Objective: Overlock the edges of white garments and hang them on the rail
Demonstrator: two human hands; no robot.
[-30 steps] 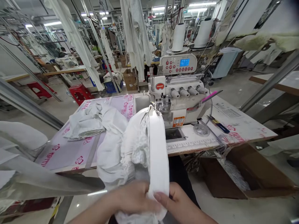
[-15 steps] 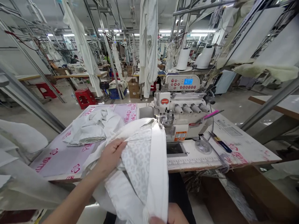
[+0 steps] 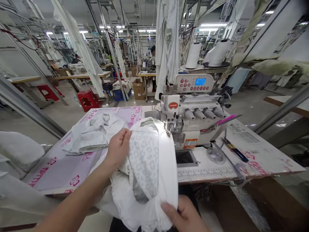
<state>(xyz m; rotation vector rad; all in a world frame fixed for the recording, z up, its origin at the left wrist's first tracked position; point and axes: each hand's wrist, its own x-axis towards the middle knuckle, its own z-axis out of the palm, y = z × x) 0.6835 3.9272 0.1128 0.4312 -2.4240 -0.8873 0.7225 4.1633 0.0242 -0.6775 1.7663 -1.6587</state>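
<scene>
A white garment with a pale spotted print (image 3: 144, 158) hangs over the table's front edge. Its white band runs up to the needle area of the sewing machine (image 3: 193, 108), where a lamp lights the cloth. My left hand (image 3: 119, 146) pinches the garment on its left side, short of the machine. Lower down, near the bottom of the view, my right hand (image 3: 182, 212) grips the edge of the band, thumb on top. A crumpled white cloth (image 3: 89, 133) lies on the table, left of my left hand.
Dark-handled snips (image 3: 235, 149) and a clear round dish (image 3: 216, 155) sit right of the machine on the table (image 3: 272, 161). White thread cones (image 3: 193, 56) stand behind it. Metal poles rise on both sides. A red stool (image 3: 88, 100) is beyond the table.
My right hand has come up into fuller view, raising the lower band. My left hand is slightly higher, and the garment's opening has widened. The camera view has shifted, moving the machine rightward.
</scene>
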